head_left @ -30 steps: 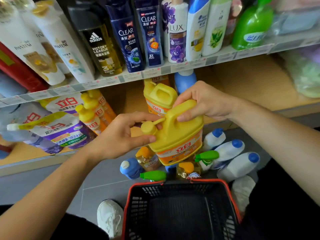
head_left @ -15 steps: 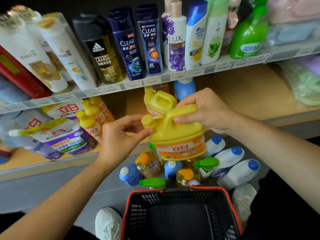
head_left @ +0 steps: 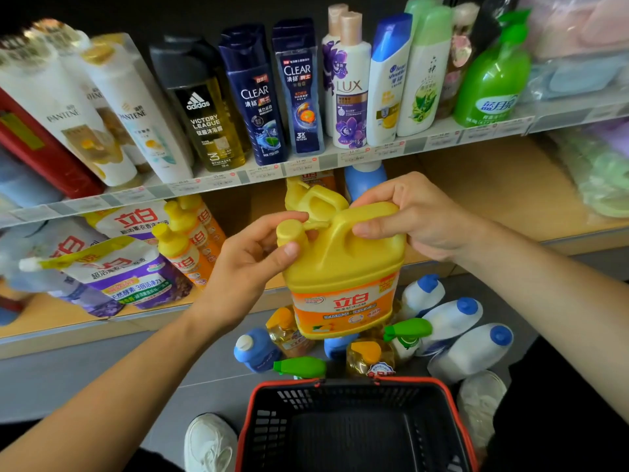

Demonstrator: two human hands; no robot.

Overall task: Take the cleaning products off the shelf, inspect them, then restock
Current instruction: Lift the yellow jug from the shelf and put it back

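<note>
A big yellow detergent jug (head_left: 343, 267) with an orange label hangs upright in front of the lower shelf (head_left: 493, 185). My right hand (head_left: 418, 216) grips its top handle from the right. My left hand (head_left: 252, 260) pinches the yellow cap (head_left: 289, 231) at the jug's left, thumb below and fingers over it. A second yellow jug (head_left: 315, 197) stands on the shelf just behind. On the floor below lie blue-capped white bottles (head_left: 452, 321), green spray bottles (head_left: 301, 367) and amber bottles (head_left: 369, 357).
A black basket with a red rim (head_left: 350, 383) sits at my feet, between my white shoes (head_left: 209, 441). Refill pouches (head_left: 119, 267) and small yellow bottles (head_left: 183, 243) fill the lower shelf's left. Shampoo bottles (head_left: 252, 97) line the upper shelf.
Both hands have lifted the yellow jug up toward the lower shelf. My left hand has shifted its pinch on the cap.
</note>
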